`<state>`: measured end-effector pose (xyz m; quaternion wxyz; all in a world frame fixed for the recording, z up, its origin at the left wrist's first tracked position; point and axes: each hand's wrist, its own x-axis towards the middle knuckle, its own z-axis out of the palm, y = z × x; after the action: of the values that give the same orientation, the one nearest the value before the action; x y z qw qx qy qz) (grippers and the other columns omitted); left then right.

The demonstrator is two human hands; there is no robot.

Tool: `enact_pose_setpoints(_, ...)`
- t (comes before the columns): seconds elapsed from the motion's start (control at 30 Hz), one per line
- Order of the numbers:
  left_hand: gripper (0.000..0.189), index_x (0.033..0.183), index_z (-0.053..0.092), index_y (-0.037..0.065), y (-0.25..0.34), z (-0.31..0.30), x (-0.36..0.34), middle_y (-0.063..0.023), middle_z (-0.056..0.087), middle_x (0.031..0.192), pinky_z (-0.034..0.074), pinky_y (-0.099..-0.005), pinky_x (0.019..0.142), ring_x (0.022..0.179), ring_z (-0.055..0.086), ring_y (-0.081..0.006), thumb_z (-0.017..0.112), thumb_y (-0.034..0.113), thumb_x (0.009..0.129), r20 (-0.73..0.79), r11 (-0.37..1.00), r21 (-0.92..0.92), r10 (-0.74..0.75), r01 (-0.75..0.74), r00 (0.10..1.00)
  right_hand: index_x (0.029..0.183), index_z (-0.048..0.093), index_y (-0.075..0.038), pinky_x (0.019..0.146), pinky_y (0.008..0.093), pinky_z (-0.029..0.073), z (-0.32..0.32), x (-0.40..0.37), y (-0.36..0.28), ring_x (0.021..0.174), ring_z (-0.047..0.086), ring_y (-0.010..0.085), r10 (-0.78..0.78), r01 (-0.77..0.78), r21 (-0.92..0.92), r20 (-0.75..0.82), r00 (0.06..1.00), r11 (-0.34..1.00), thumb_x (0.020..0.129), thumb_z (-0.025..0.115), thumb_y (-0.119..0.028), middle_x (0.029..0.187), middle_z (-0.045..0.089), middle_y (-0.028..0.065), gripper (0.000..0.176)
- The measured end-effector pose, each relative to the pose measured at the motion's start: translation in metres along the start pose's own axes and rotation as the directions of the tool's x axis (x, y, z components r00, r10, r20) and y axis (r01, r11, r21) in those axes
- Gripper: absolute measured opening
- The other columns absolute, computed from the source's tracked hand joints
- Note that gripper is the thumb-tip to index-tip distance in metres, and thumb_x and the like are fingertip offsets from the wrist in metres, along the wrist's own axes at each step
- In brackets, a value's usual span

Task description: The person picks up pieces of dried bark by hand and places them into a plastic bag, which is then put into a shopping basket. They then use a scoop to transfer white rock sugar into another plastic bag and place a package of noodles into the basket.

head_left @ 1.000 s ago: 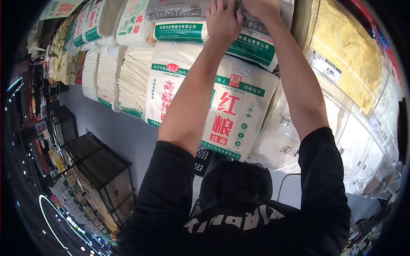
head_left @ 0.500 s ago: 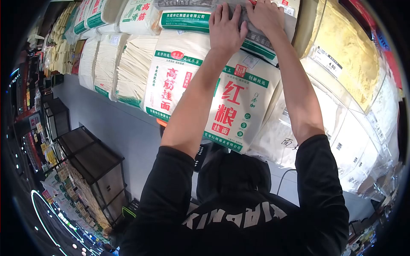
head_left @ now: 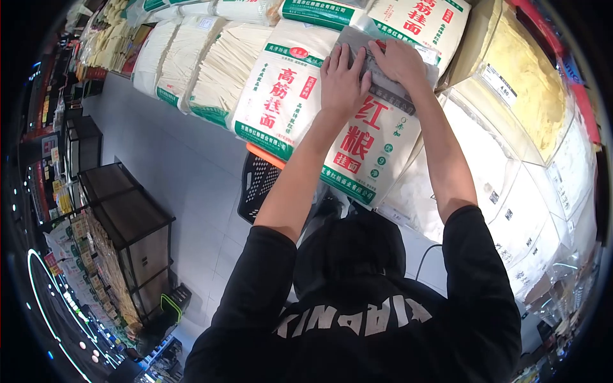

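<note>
A noodle pack wrapped in grey see-through plastic [head_left: 384, 84] lies over the top of a white bag of dried noodles [head_left: 361, 143] with large red characters. My left hand [head_left: 345, 78] rests on its left part, fingers stretched out and the thumb apart. On its far right part lies my right hand [head_left: 397, 64], palm down with the fingers extended, next to a small red patch. Beside my left forearm is another white noodle bag [head_left: 274, 96] with red print and green bands. One more printed noodle bag [head_left: 418, 22] lies just beyond my hands.
Bundles of pale noodles [head_left: 227, 67] stand left of the bags. White bags [head_left: 476, 156] and a clear bin of yellow flour-like contents [head_left: 523, 70] with a price label are at right. Below the display edge sits a black basket [head_left: 251, 188]. Dark shelving [head_left: 128, 204] stands at left.
Both hands have come nearer to me with the grey-wrapped pack, which now covers the upper part of the red-lettered bag. The noodle bag beyond is now uncovered. The view has shifted slightly.
</note>
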<state>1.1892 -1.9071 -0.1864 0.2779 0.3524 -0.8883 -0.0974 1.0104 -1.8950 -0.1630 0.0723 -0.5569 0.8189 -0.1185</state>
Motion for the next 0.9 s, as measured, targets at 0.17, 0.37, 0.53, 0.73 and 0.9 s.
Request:
enact_pose_setpoints(0.17, 0.052, 0.141, 0.051, 0.007, 0.012, -0.033, -0.048, -0.0255, 0.046, 0.144, 0.027, -0.0509, 0.114, 0.137, 0.039, -0.0409, 0.058, 0.029, 0.094, -0.029, 0.994, -0.056, -0.098, 0.096, 0.995, 0.099, 0.07, 0.004, 0.087, 0.0482, 0.053, 0.003, -0.033, -0.023, 0.095, 0.068, 0.0406, -0.062, 0.059, 0.042, 0.081, 0.995, 0.997, 0.098, 0.043, -0.055, 0.102, 0.07, 0.0254, 0.065)
enact_pose_setpoints(0.37, 0.058, 0.143, 0.043, 0.0, 0.017, -0.06, -0.167, -0.0252, 0.046, 0.139, 0.034, -0.0431, 0.109, 0.131, 0.045, -0.0371, 0.058, 0.031, 0.097, -0.098, 0.714, -0.424, -0.648, 0.557, 0.755, 0.097, 0.07, 0.002, 0.085, 0.0474, 0.052, 0.017, -0.103, -0.07, 0.091, 0.067, 0.039, -0.293, 0.294, -0.018, 0.043, 0.955, 0.956, 0.098, 0.047, -0.053, 0.098, 0.069, 0.0219, 0.06)
enact_pose_setpoints(0.53, 0.059, 0.141, 0.043, 0.003, 0.036, -0.042, -0.248, -0.0104, 0.048, 0.136, 0.041, -0.0322, 0.097, 0.122, 0.05, -0.0198, 0.052, 0.046, 0.102, 0.287, -0.21, -0.861, -0.952, 0.463, 0.103, 0.093, 0.069, 0.0, 0.084, 0.0461, 0.047, 0.028, -0.151, -0.117, 0.09, 0.065, 0.034, -0.378, 0.381, -0.052, 0.064, 0.924, 0.923, 0.097, 0.051, -0.05, 0.094, 0.067, 0.0174, 0.054)
enact_pose_setpoints(0.73, 0.063, 0.14, 0.048, 0.01, 0.033, -0.044, -0.284, -0.0053, 0.055, 0.136, 0.043, -0.0369, 0.097, 0.119, 0.054, -0.0187, 0.061, 0.052, 0.095, 0.589, -0.568, -0.808, -0.759, 0.157, 0.279, 0.093, 0.067, 0.0, 0.085, 0.0481, 0.046, 0.034, -0.197, -0.16, 0.093, 0.064, 0.0355, -0.358, 0.365, -0.053, 0.108, 0.928, 0.93, 0.096, 0.054, -0.048, 0.096, 0.066, 0.0191, 0.05)
enact_pose_setpoints(0.9, 0.056, 0.136, 0.053, 0.008, 0.031, -0.074, -0.324, -0.01, 0.059, 0.134, 0.043, -0.0455, 0.107, 0.125, 0.056, -0.0275, 0.064, 0.044, 0.094, 0.658, -0.751, -0.634, -0.649, -0.186, 0.381, 0.089, 0.066, 0.003, 0.081, 0.0487, 0.048, 0.064, -0.253, -0.197, 0.087, 0.064, 0.0378, -0.408, 0.416, -0.039, 0.129, 0.904, 0.909, 0.094, 0.058, -0.046, 0.09, 0.066, 0.021, 0.05)
